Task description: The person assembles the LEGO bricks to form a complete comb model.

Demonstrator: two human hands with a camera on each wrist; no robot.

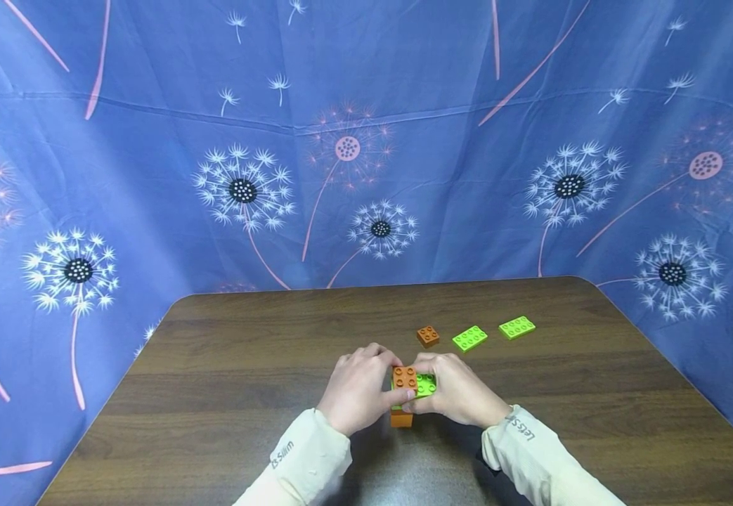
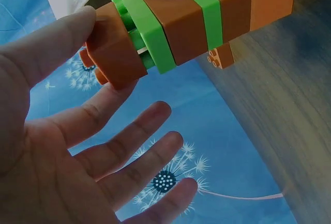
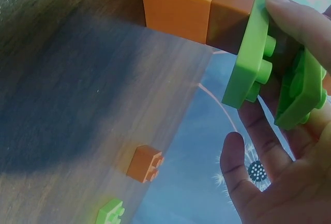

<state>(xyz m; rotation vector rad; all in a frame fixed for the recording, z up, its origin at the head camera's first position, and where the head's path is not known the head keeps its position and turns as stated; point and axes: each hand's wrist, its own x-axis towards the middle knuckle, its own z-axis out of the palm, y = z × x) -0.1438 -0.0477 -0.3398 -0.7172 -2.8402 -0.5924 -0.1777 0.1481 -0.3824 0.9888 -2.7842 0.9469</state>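
A tower of toy building bricks stands near the front of the table. Its bottom is a light orange brick (image 3: pixel 178 9); above it, darker orange bricks alternate with a lower green plate (image 3: pixel 247 58) and an upper green plate (image 2: pixel 147 32). My left hand (image 1: pixel 358 392) pinches the orange top brick (image 2: pixel 115 48) between thumb and index finger, its other fingers spread. That brick sits slightly tilted over the upper plate's studs, with a gap showing. My right hand (image 1: pixel 457 391) grips the tower around its upper part. Both green plates stick out toward the right hand.
Farther back on the wooden table (image 1: pixel 246 351) lie a loose orange brick (image 1: pixel 428 337), a green plate (image 1: pixel 470 339) and another green plate (image 1: pixel 517 327) to its right. A blue dandelion-print cloth (image 1: pixel 429 161) hangs behind the table.
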